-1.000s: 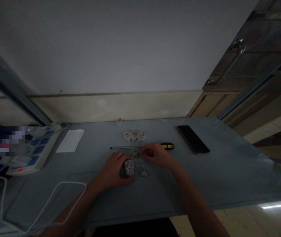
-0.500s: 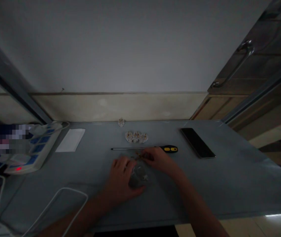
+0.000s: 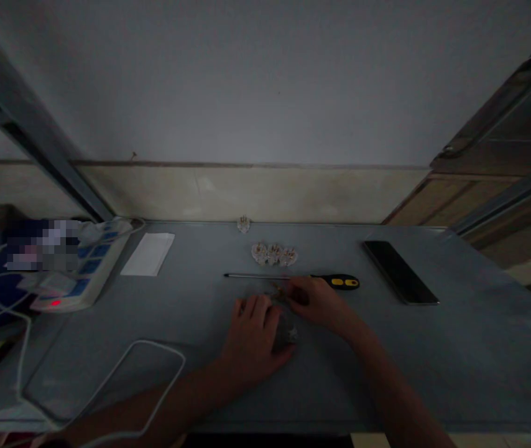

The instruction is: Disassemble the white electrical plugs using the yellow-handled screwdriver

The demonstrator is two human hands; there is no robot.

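The light is dim. My left hand (image 3: 252,336) lies palm down on the grey table (image 3: 433,354), fingers curled over a small plug part (image 3: 288,331) that it mostly hides. Just right of it, my right hand (image 3: 320,302) has its fingertips pinched at small brass pieces (image 3: 277,289) on the table. Directly behind both hands lies a screwdriver (image 3: 270,277) with a black and yellow handle, its shaft pointing left.
Three small plug parts (image 3: 273,254) sit in a row behind the screwdriver, with one more (image 3: 244,224) by the wall. A black phone (image 3: 400,272) lies at the right. At the left are a white paper (image 3: 148,254), a power strip (image 3: 79,277) and a looping white cable (image 3: 120,354).
My left hand has turned palm down and now covers the white plug part it showed before. The right hand stays at the brass pieces. The camera has shifted left.
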